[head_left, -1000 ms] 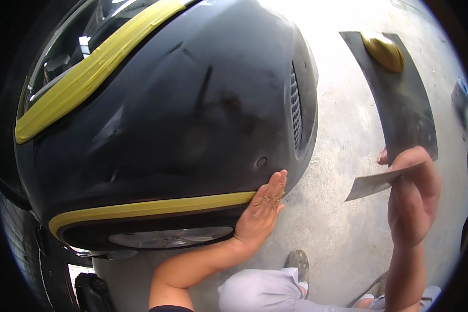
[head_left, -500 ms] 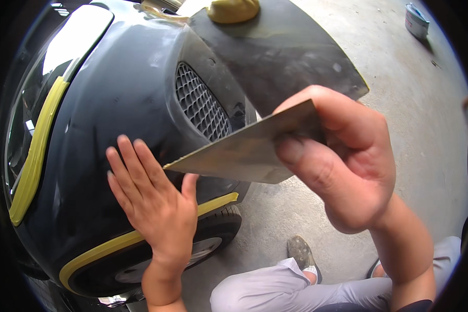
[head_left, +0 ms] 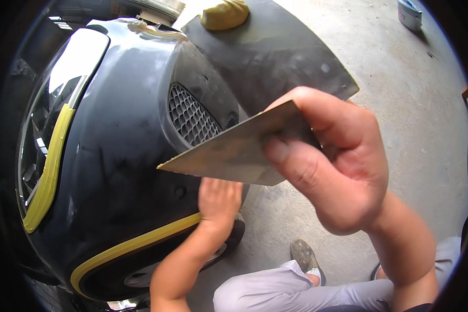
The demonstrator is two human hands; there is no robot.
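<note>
My right hand [head_left: 343, 161] pinches a thin metal filler spreader [head_left: 229, 148] between thumb and fingers, its edge smeared with yellow filler. Beyond the same hand extends a larger dark mixing plate [head_left: 291, 57], apparently held by it too, though the grip is hidden. A lump of yellow body filler [head_left: 224, 14] sits on this plate's far end. My left hand [head_left: 221, 200] lies flat against the matte black car bumper [head_left: 125, 135], just above the wheel arch. The spreader covers its fingertips; what shows of the fingers is straight, holding nothing.
Yellow masking tape [head_left: 135, 242] lines the wheel arch, above the tyre [head_left: 239, 229]. More tape [head_left: 49, 174] borders the headlight [head_left: 39, 138]. A mesh grille [head_left: 194, 115] is set in the bumper. On the concrete floor [head_left: 400, 104] stands a tin [head_left: 410, 15] at the far right.
My left hand has slid right along the bumper, from its middle toward the edge by the wheel arch. The spreader stays in my right hand. The view has shifted slightly.
</note>
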